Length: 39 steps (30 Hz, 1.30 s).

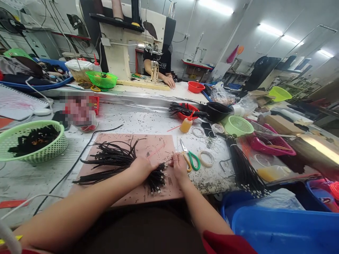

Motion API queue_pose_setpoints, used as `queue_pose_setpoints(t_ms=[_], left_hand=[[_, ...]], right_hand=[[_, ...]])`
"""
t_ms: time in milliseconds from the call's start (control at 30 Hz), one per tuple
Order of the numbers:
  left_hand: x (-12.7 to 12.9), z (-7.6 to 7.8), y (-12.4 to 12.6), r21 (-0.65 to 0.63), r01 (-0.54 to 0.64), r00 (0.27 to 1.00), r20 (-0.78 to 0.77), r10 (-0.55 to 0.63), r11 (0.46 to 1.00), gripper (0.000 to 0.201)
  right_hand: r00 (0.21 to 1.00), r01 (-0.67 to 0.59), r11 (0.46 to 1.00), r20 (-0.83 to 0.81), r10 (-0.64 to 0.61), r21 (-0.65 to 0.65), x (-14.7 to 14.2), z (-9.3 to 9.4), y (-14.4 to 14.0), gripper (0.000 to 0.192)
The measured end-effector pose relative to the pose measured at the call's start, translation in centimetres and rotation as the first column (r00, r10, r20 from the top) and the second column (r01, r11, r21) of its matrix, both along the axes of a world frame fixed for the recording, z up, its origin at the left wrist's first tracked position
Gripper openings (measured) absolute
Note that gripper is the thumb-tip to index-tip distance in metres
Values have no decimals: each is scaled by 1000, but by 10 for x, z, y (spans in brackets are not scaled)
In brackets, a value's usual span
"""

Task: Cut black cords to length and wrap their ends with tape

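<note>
A pile of thin black cords (pixel 116 160) with pale tips lies on a pink mat (pixel 159 144) in front of me. My left hand (pixel 143 168) rests on the right end of that pile, fingers curled over the cords. Just to the right, my right hand (pixel 179 165) pinches the tip of one thin cord, held between both hands. A thin pink stick (pixel 156 151) lies on the mat beside my left hand. Green-handled scissors (pixel 192 159) lie right next to my right hand.
A green basket (pixel 34 143) of black pieces sits left. Another black cord bundle (pixel 245 169) lies right, near tape rolls (pixel 206 158), a yellow glue bottle (pixel 186 124) and a small green basket (pixel 238 125). Blue bins (pixel 280 225) stand at lower right. A person works at a sewing machine (pixel 155 67) opposite.
</note>
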<state>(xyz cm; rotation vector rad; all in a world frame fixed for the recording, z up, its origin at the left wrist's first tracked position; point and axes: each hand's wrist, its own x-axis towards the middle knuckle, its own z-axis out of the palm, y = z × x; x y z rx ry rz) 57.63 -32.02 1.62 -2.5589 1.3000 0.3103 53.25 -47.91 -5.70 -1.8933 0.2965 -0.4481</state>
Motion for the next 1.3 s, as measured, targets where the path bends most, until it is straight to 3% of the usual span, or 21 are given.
queue_pose_setpoints(t_ms=[367, 667, 1100, 1300], left_hand=[[-2, 8, -2, 92, 20, 1000, 1, -20, 996, 49], [-4, 9, -3, 59, 35, 999, 8, -36, 998, 48], [-3, 4, 0, 3, 15, 1000, 7, -15, 1000, 46], [-2, 5, -1, -3, 16, 1000, -3, -16, 1000, 46]], right_hand=[[1000, 18, 998, 8, -17, -52, -3, 3, 0, 27], [999, -30, 988, 24, 34, -154, -4, 3, 2, 23], [999, 25, 984, 30, -19, -179, -9, 0, 0, 26], [999, -20, 980, 45, 29, -198, -6, 2, 0, 26]])
